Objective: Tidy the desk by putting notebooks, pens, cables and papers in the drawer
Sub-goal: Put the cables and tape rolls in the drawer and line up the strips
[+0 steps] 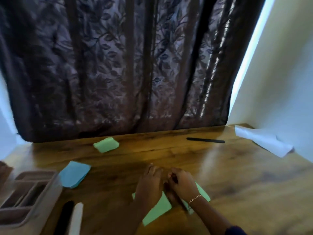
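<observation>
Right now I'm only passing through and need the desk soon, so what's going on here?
A person is tidying it. Both hands, left hand and right hand, rest together on a green paper near the front edge. Still lying loose: a blue paper, another green pad, a black pen and a white sheet. A divided tray sits at left.

Both hands, left [149, 182] and right [182, 183], are resting side by side on a paper [159, 211] lying at the counter's [237, 175] near middle. A tray [25, 197] is sitting at the left edge, two pads [74, 174] [106, 144] lying beyond it, a pen [205, 140] lying far right before the curtain [118, 65].
</observation>
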The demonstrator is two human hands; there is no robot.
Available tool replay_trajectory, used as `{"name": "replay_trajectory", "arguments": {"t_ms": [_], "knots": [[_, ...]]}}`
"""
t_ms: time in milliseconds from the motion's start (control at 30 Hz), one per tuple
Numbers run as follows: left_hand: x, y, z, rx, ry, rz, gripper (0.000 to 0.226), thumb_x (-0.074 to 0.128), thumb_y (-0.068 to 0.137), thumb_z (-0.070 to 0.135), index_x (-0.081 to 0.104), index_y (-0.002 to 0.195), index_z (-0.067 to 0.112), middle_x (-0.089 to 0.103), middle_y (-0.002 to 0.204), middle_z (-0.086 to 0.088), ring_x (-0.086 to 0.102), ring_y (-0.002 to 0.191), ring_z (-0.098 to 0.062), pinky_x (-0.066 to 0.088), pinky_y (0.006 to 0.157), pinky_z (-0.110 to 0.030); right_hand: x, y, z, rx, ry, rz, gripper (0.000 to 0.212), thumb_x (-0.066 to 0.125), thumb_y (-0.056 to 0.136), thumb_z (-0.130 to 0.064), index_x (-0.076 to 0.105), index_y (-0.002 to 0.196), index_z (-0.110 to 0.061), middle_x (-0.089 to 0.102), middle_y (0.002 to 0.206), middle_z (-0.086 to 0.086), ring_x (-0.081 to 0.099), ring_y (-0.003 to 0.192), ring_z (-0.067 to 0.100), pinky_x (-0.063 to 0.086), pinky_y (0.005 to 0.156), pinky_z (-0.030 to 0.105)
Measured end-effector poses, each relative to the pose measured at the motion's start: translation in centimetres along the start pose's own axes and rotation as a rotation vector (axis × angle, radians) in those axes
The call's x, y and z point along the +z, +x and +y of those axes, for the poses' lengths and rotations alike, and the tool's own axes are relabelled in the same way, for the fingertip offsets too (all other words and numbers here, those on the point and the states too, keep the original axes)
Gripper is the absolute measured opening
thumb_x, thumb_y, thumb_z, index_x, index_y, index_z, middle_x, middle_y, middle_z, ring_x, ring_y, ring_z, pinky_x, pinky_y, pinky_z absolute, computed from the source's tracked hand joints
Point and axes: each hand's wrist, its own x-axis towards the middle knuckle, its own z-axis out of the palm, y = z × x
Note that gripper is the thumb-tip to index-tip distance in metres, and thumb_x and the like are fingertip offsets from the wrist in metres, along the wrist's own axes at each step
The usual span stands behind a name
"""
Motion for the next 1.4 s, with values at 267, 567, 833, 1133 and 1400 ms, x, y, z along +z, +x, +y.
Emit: {"name": "replay_trajectory", "arguments": {"t_ms": [267, 567, 833, 1133, 1400], "knots": [[4.3, 9.8, 7.2, 0.068, -0.07, -0.002, 0.045, 0.034, 0.097, 0.025, 0.031, 0.142, 0.023, 0.028, 0.148, 0.005, 0.012, 0.142, -0.014, 0.019, 0.112, -0.026, -6.5, 5.5, 11.3, 0.108, -0.035, 0.058, 0.009, 0.058, 0.074, -0.015, 0.066, 0.078, -0.016, 0.063, 0.069, 0.0, 0.064, 0.072, 0.025, 0.047, 0.065, 0.03], [7.6, 19.5, 10.4, 0.088, -0.031, -0.03, 0.042, 0.042, 0.096, 0.031, 0.038, 0.136, 0.021, 0.032, 0.146, 0.002, 0.018, 0.14, -0.015, 0.022, 0.114, -0.03, -12.1, 13.1, 20.1, 0.138, -0.126, 0.113, 0.011, 0.058, 0.083, -0.005, 0.067, 0.084, -0.012, 0.059, 0.074, -0.006, 0.052, 0.067, 0.007, 0.037, 0.055, 0.003], [9.7, 23.3, 9.8, 0.115, 0.076, -0.178, 0.051, 0.054, 0.09, 0.03, 0.039, 0.135, 0.015, 0.034, 0.144, -0.003, 0.024, 0.136, -0.02, 0.026, 0.111, -0.034, -11.6, 19.8, 24.6, 0.113, -0.28, 0.02, 0.02, 0.054, 0.085, -0.01, 0.066, 0.1, -0.016, 0.06, 0.104, 0.005, 0.061, 0.093, 0.027, 0.042, 0.074, 0.026], [10.0, 23.4, 9.6, 0.081, 0.071, -0.225, 0.052, 0.058, 0.088, 0.026, 0.039, 0.135, 0.013, 0.033, 0.143, -0.004, 0.027, 0.133, -0.021, 0.03, 0.109, -0.035, -9.9, 23.3, 25.8, 0.09, -0.376, -0.136, 0.033, 0.055, 0.085, -0.013, 0.061, 0.118, -0.012, 0.056, 0.12, 0.009, 0.053, 0.11, 0.03, 0.043, 0.096, 0.032], [9.6, 22.6, 9.8, 0.027, 0.062, -0.218, 0.052, 0.054, 0.091, 0.028, 0.037, 0.138, 0.013, 0.031, 0.145, -0.006, 0.028, 0.132, -0.023, 0.03, 0.108, -0.035, -10.0, 24.9, 25.7, 0.21, -0.366, -0.202, 0.034, 0.065, 0.079, -0.013, 0.061, 0.112, -0.013, 0.055, 0.12, 0.01, 0.053, 0.114, 0.028, 0.039, 0.092, 0.026]]}}
